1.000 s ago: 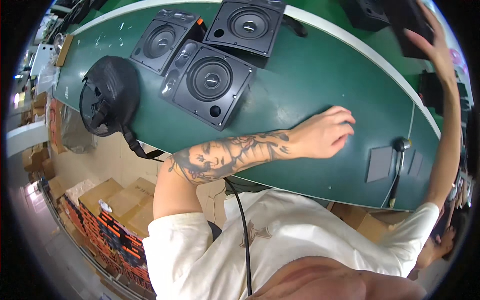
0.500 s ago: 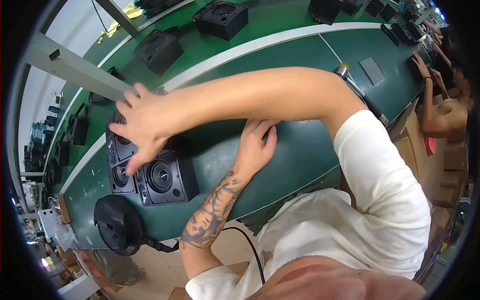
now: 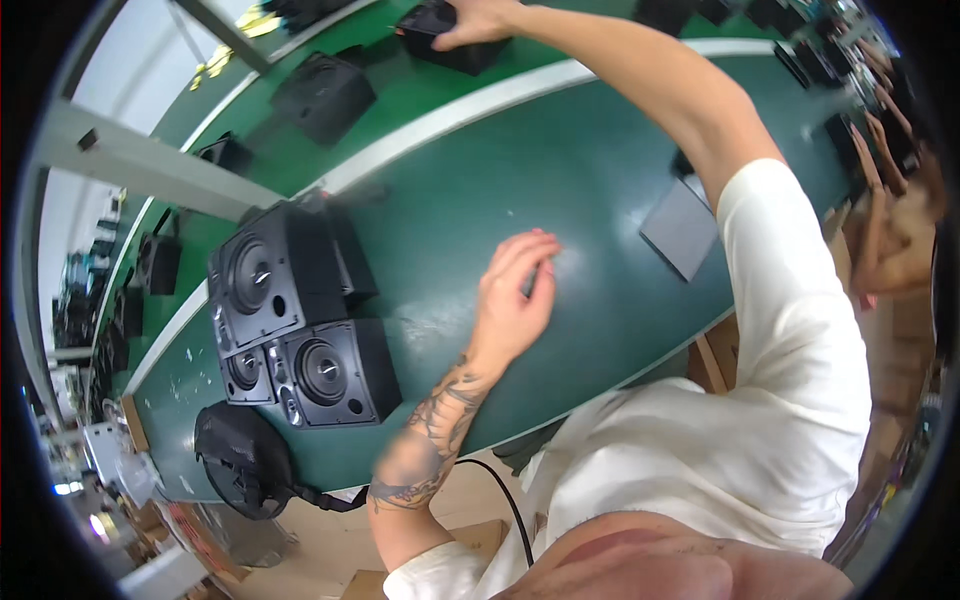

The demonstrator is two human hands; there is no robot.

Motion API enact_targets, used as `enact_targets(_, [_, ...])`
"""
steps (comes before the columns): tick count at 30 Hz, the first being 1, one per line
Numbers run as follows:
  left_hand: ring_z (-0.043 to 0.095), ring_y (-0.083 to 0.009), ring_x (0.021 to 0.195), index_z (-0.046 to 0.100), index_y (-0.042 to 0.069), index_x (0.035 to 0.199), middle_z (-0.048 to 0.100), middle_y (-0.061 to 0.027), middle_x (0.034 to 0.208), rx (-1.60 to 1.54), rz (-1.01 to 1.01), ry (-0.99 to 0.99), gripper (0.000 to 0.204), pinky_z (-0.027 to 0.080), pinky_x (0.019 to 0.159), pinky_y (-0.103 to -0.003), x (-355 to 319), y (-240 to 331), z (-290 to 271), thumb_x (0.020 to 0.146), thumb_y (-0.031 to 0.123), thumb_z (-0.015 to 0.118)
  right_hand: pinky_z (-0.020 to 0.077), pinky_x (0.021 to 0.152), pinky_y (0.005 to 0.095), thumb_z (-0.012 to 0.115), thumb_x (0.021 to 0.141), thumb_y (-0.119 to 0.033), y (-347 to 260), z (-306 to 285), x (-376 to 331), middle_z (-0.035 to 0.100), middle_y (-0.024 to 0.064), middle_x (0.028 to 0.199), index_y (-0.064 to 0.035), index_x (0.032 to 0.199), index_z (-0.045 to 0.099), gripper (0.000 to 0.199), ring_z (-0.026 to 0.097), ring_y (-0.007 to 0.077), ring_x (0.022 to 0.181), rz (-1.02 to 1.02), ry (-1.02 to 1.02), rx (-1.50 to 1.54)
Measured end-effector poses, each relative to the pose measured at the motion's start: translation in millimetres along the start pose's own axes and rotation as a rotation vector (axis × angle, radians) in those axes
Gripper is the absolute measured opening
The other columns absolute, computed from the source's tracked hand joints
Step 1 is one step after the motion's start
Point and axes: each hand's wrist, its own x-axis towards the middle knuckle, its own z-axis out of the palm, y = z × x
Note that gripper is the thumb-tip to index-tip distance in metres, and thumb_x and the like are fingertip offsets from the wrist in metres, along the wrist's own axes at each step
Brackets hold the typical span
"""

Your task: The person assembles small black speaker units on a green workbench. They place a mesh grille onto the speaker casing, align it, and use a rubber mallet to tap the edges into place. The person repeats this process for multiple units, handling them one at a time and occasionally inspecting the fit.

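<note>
My left hand (image 3: 515,300), on a tattooed forearm, rests flat on the dark green table (image 3: 600,150), holding nothing. My right arm stretches far across the table, and my right hand (image 3: 480,18) grips a black speaker box (image 3: 440,35) on the bright green belt (image 3: 380,50) at the top. Three black speakers stand together at the left of the table: a tall one (image 3: 270,275), a wider one (image 3: 335,372) in front of it, and a small one (image 3: 240,375) beside that, their round cones facing up.
A black rounded device (image 3: 240,460) with a cable lies at the table's near left edge. A grey flat pad (image 3: 680,230) sits right of my left hand. More black boxes (image 3: 325,95) ride the belt. Another person's arm (image 3: 880,220) works at the far right.
My right hand has left the speakers at the left and reached across to the black box on the far belt. My left hand stays on the table.
</note>
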Motion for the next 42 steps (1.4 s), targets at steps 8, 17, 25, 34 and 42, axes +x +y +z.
enact_targets(8, [0.028,-0.0339,0.152,0.012,0.01,0.166,0.018,-0.0157,0.169,-0.355,-0.194,0.378,0.076,0.027,0.123,-0.045,-1,12,-1,0.106,0.022,0.057,0.0504,0.104,0.0453,0.072,0.072,-0.073,-30,-15,-195,0.055,0.0251,0.142,-0.0105,0.145,0.057,0.097,0.059,0.0404,0.126,-0.33,0.228,0.237])
enact_targets(17, [0.057,-0.0229,0.128,0.039,0.01,0.154,0.058,-0.0098,0.141,-0.79,-0.396,0.385,0.055,0.045,0.11,-0.04,-14,36,-13,0.109,0.039,0.048,0.0388,0.109,0.0602,0.071,0.091,-0.042,-76,49,-372,0.039,0.0255,0.156,-0.0053,0.146,0.052,0.069,0.041,0.0495,0.138,-0.264,0.386,0.402])
enact_targets(25, [0.034,-0.0247,0.151,0.031,0.003,0.161,0.03,-0.0152,0.167,-0.479,-0.331,0.394,0.062,0.027,0.123,-0.037,-26,45,3,0.103,0.009,0.053,0.0499,0.094,0.0451,0.073,0.092,-0.038,46,12,-416,0.065,0.0134,0.114,-0.0033,0.123,0.062,0.048,0.06,0.0345,0.112,-0.138,0.247,0.099])
enact_targets(34, [0.035,-0.026,0.148,0.039,0.0,0.154,0.038,-0.0152,0.161,-0.398,-0.209,0.526,0.055,0.023,0.124,-0.039,-18,24,-8,0.102,0.007,0.055,0.0535,0.07,0.0466,0.071,0.092,-0.021,84,31,-410,0.066,0.0149,0.082,-0.0059,0.106,0.057,0.024,0.067,0.0373,0.081,-0.214,0.105,-0.172])
enact_targets(42, [0.04,-0.0253,0.147,0.048,-0.003,0.144,0.048,-0.0167,0.154,-0.316,-0.023,0.51,0.045,0.025,0.125,-0.042,-21,20,-16,0.1,0.002,0.056,0.0457,0.062,0.0189,0.067,0.09,0.004,38,-73,-394,0.064,-0.0011,0.078,0.0046,0.153,0.041,0.069,0.057,0.0049,0.067,0.056,0.15,0.986])
